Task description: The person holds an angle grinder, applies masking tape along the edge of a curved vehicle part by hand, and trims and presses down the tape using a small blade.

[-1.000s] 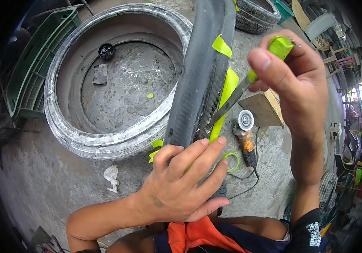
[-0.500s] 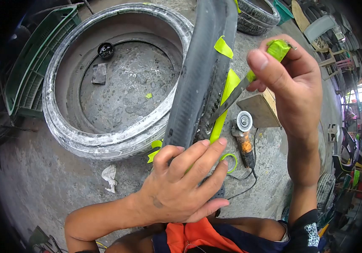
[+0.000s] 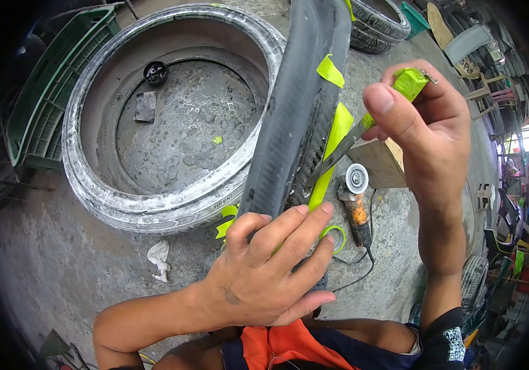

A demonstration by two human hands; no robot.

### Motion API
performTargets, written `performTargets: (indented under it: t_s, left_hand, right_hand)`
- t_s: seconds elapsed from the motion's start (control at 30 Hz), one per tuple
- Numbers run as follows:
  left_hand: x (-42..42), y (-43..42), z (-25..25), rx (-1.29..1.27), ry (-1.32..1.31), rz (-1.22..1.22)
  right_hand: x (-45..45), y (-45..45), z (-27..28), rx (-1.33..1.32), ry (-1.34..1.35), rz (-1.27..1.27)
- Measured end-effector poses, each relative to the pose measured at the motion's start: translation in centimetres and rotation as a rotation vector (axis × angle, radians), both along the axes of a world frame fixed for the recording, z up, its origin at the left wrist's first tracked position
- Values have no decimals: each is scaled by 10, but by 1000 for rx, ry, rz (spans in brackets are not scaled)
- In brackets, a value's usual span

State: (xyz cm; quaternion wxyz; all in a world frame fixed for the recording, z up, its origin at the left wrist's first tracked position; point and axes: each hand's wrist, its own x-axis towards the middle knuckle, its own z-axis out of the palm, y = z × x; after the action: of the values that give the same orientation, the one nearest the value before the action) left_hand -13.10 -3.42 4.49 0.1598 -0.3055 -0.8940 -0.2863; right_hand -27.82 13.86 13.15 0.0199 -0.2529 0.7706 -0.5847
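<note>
A long black carbon-textured part [image 3: 289, 117] slants up the middle, with strips of yellow-green tape [image 3: 330, 71] on it. My left hand [image 3: 270, 265] lies over its lower end, fingers spread and resting on it. My right hand [image 3: 422, 123] pinches the tape-wrapped handle of a thin metal blade [image 3: 341, 148]. The blade's tip touches the part's rough, dark edge area beside a tape strip.
A large whitish tire [image 3: 153, 213] lies at the left, with a small black cup [image 3: 155, 73] and a dark square piece [image 3: 145, 106] inside its ring. An angle grinder [image 3: 357, 203], a wooden block [image 3: 378, 161] and a green tape roll [image 3: 336, 239] are right of the part. A green crate [image 3: 49, 105] stands far left.
My right hand and the blade have shifted slightly down. The black part sits a little further right in view. My left hand stays on its lower end.
</note>
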Motion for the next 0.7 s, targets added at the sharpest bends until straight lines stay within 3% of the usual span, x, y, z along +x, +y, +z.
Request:
performTargets:
  t_s: [0.7]
  left_hand:
    - [0, 0, -1, 17, -5, -5]
  right_hand:
    - [7, 5, 4, 62, 10, -5]
